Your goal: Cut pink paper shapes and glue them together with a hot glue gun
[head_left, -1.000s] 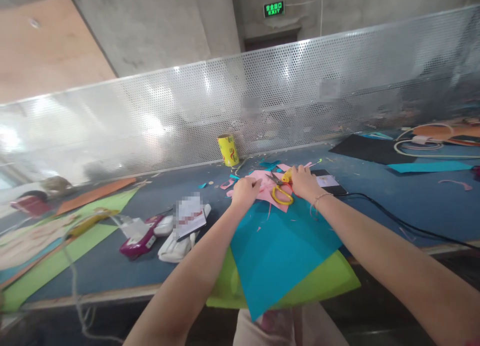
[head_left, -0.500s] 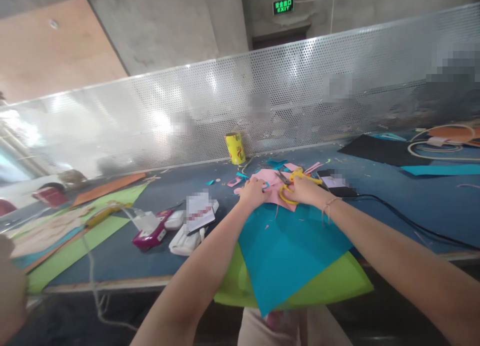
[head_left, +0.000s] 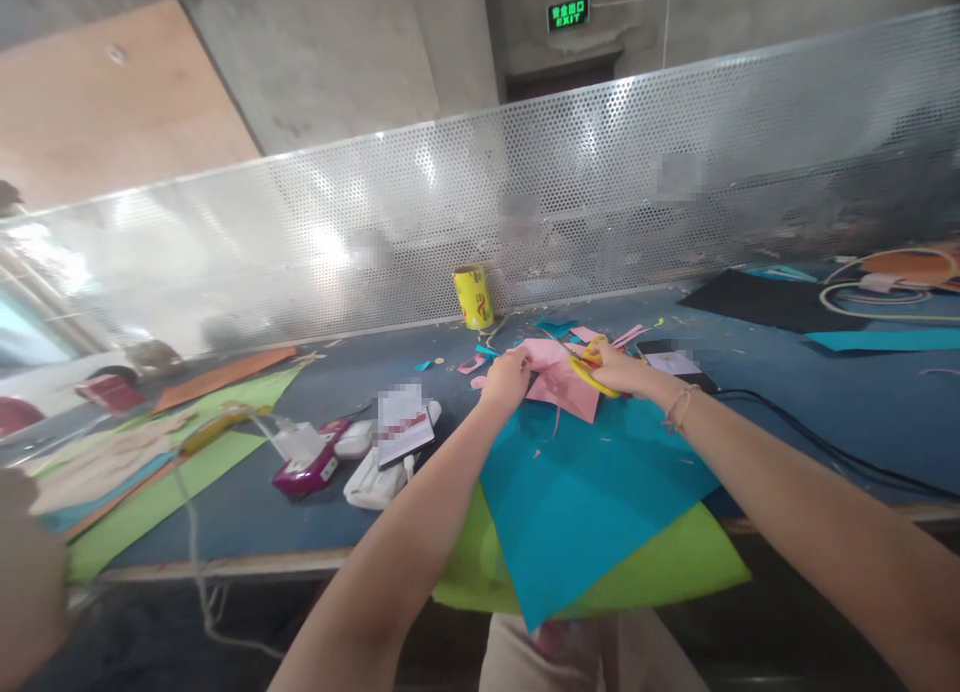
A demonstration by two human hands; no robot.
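Note:
Pink paper point(head_left: 568, 390) lies over a blue sheet point(head_left: 592, 492), with a lime green sheet point(head_left: 675, 562) under that. My left hand point(head_left: 508, 374) is closed on the pink paper's left side. On the right, my right hand point(head_left: 616, 369) grips yellow-handled scissors point(head_left: 591, 374), whose blades point left at the pink paper; the blades are partly hidden, so how far apart they stand I cannot tell. Small pink and blue paper scraps point(head_left: 555, 328) are scattered just beyond both hands.
A yellow tin-like cylinder point(head_left: 472, 298) stands by the perforated metal screen point(head_left: 420, 212). To the left are a purple power strip point(head_left: 309, 464), a phone point(head_left: 405, 427) and stacked coloured sheets point(head_left: 172, 497). Black paper point(head_left: 765, 300) and a looped cable point(head_left: 832, 297) lie right.
My right hand has turned the scissors and shifted slightly right. My left hand stays on the pink paper, its fingers drawn in more. The whole view has drifted a little.

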